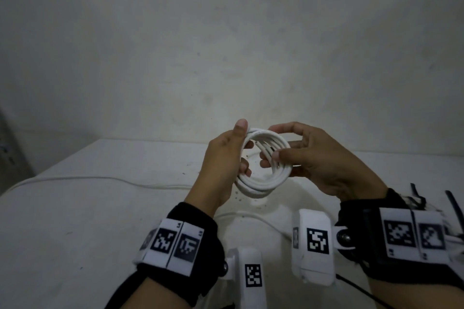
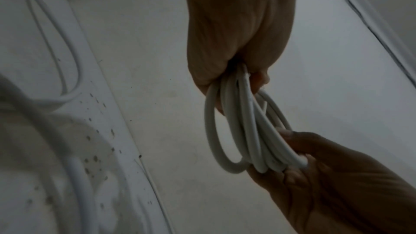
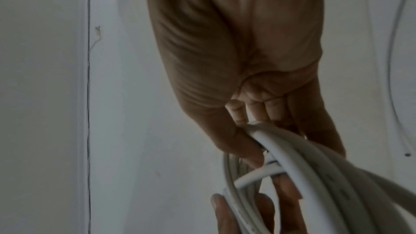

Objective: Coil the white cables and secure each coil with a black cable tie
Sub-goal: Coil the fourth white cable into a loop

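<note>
Bare table [image 1: 105,208] is left open at nine o'clock, crossed by a loose cable [image 1: 100,179]; black ties [image 1: 452,202] crowd three o'clock.

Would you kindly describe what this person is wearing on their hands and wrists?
Both hands are bare. Each wrist carries a black wrap with white panels printed with black square markers. A white camera housing, also marked, is bracketed to each wrist; a thin black cable trails from the right one.

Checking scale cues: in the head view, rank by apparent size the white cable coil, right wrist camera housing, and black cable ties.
1. Right wrist camera housing, inflated by nearness.
2. White cable coil.
3. Black cable ties, partly cut off.
</note>
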